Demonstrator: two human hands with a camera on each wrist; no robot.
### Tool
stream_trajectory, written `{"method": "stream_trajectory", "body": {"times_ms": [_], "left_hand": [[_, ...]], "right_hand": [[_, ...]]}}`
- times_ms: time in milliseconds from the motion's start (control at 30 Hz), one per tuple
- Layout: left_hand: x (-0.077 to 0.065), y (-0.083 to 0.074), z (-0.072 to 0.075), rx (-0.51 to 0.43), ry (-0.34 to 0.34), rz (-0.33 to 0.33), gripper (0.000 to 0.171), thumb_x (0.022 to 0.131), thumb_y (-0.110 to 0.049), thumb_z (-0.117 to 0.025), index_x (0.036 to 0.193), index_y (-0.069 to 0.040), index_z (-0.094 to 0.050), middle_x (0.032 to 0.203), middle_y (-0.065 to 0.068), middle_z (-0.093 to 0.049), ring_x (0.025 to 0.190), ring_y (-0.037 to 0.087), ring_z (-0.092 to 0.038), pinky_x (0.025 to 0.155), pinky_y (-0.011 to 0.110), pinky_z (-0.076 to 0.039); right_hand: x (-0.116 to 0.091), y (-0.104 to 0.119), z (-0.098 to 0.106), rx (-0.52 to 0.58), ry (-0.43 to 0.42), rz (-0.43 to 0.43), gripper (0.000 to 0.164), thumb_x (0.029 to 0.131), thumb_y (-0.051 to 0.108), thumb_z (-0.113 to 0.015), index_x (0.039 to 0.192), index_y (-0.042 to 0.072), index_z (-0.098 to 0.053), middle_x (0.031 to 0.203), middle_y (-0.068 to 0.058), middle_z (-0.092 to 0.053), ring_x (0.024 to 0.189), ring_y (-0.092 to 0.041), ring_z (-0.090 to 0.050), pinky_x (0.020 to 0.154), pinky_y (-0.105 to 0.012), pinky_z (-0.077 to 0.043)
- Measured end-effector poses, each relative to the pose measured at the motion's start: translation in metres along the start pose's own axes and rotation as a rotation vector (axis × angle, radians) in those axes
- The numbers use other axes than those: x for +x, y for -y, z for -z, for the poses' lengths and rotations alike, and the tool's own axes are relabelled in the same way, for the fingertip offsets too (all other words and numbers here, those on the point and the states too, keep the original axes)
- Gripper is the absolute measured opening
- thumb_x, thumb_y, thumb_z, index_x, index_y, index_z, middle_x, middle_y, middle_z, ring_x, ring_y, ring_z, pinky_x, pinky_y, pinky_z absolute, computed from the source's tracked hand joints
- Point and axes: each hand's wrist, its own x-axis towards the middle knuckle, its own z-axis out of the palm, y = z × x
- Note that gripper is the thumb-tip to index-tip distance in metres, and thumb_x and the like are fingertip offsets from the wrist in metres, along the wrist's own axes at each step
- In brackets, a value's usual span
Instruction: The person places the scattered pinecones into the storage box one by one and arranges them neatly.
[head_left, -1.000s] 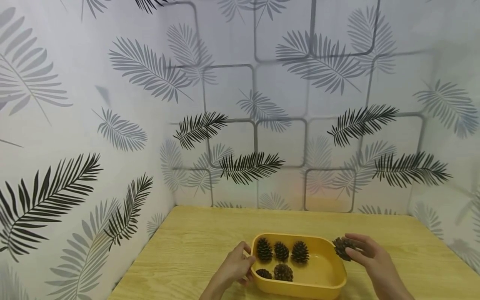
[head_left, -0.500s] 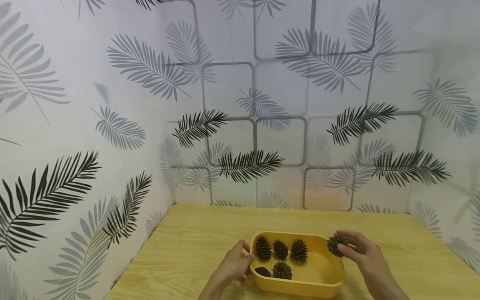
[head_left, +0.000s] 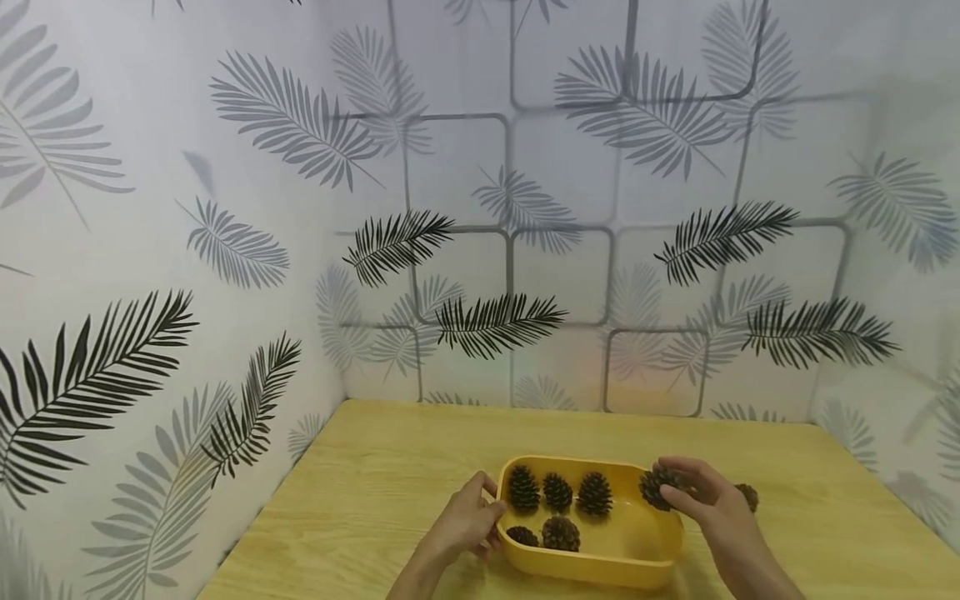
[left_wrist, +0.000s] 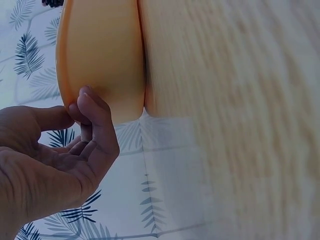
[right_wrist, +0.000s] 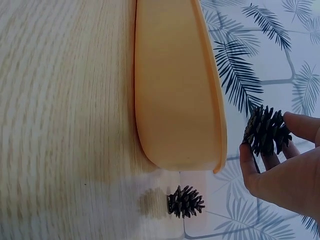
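Note:
A yellow oval-cornered tub point(head_left: 592, 568) stands on the table, with several brown pine cones point(head_left: 522, 489) along its left half. At its left end my left hand point(head_left: 468, 518) pinches the rim between thumb and fingers; the left wrist view shows this hand point(left_wrist: 75, 145) at the tub's wall point(left_wrist: 107, 55). Over the tub's right end, my right hand point(head_left: 708, 504) holds another pine cone point(head_left: 657, 487) by its sides. In the right wrist view that held cone point(right_wrist: 266, 131) is above rim height, between thumb and fingertips.
One more pine cone point(head_left: 747, 497) lies on the wood-grain table point(head_left: 390, 467) to the right of the tub, partly behind my right hand; the right wrist view shows this loose cone point(right_wrist: 185, 202) past the tub's end. A leaf-patterned wall point(head_left: 562, 367) closes off the back.
My right hand has carried its pine cone leftward, from beside the tub's right end to over it. The loose cone on the table has come into sight. My left hand keeps its grip.

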Motion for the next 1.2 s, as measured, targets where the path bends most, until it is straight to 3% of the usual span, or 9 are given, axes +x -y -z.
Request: {"method": "stream_trajectory", "body": {"times_ms": [200,400,600,767,833,1000,1200], "left_hand": [[-0.002,-0.004,0.0,0.002,-0.005,0.011,0.013,0.108,-0.011,-0.056,0.117,-0.003,-0.051,0.075,0.011,-0.063,0.055,0.017,-0.064,0.043,0.023,-0.049],[-0.003,0.002,0.0,0.004,-0.014,0.014,0.014,0.108,-0.012,-0.056,0.117,-0.003,-0.051,0.075,0.01,-0.062,0.054,0.016,-0.063,0.043,0.022,-0.049],[-0.002,0.001,0.001,0.009,-0.012,0.012,0.015,0.108,-0.012,-0.057,0.119,-0.003,-0.051,0.076,0.011,-0.062,0.055,0.016,-0.063,0.043,0.023,-0.049],[-0.003,-0.004,-0.003,0.013,-0.009,-0.004,0.015,0.108,-0.011,-0.056,0.119,-0.003,-0.051,0.075,0.01,-0.061,0.053,0.015,-0.061,0.043,0.023,-0.049],[-0.003,-0.004,-0.004,0.015,-0.011,-0.006,0.016,0.108,-0.011,-0.056,0.119,-0.003,-0.051,0.074,0.01,-0.061,0.053,0.014,-0.06,0.042,0.022,-0.049],[-0.004,-0.001,-0.004,0.006,-0.02,0.01,0.017,0.107,-0.012,-0.057,0.12,-0.003,-0.051,0.075,0.009,-0.059,0.052,0.014,-0.059,0.041,0.022,-0.047],[-0.001,0.002,-0.001,0.012,-0.025,0.006,0.016,0.107,-0.013,-0.057,0.119,-0.004,-0.052,0.074,0.01,-0.061,0.053,0.015,-0.06,0.041,0.022,-0.047]], "right_hand": [[0.0,0.0,-0.004,-0.013,0.01,0.001,0.047,0.103,0.027,-0.069,0.146,0.014,-0.055,0.131,0.014,-0.06,0.112,-0.001,-0.052,0.108,-0.044,-0.046],[0.0,-0.002,-0.011,0.004,0.017,0.006,0.044,0.102,0.024,-0.069,0.143,0.013,-0.058,0.128,0.015,-0.062,0.111,-0.003,-0.055,0.107,-0.043,-0.047],[0.001,-0.002,-0.014,0.001,0.022,-0.001,0.049,0.102,0.027,-0.069,0.147,0.012,-0.056,0.144,0.0,-0.059,0.121,-0.007,-0.051,0.112,-0.05,-0.045],[0.002,-0.001,-0.016,-0.009,0.027,0.009,0.05,0.102,0.025,-0.069,0.147,0.009,-0.055,0.146,-0.001,-0.058,0.12,-0.002,-0.053,0.106,-0.037,-0.05],[0.003,-0.002,-0.019,-0.008,0.032,0.013,0.05,0.102,0.024,-0.069,0.147,0.007,-0.055,0.146,-0.001,-0.057,0.125,-0.008,-0.054,0.105,-0.038,-0.05],[0.004,-0.005,-0.026,0.005,0.066,0.017,0.053,0.103,0.026,-0.068,0.148,0.004,-0.052,0.155,-0.015,-0.046,0.142,-0.038,-0.04,0.113,-0.057,-0.041],[0.004,-0.007,-0.03,0.019,0.077,-0.004,0.053,0.103,0.026,-0.068,0.149,0.005,-0.052,0.157,-0.015,-0.043,0.145,-0.04,-0.036,0.115,-0.058,-0.039]]}}
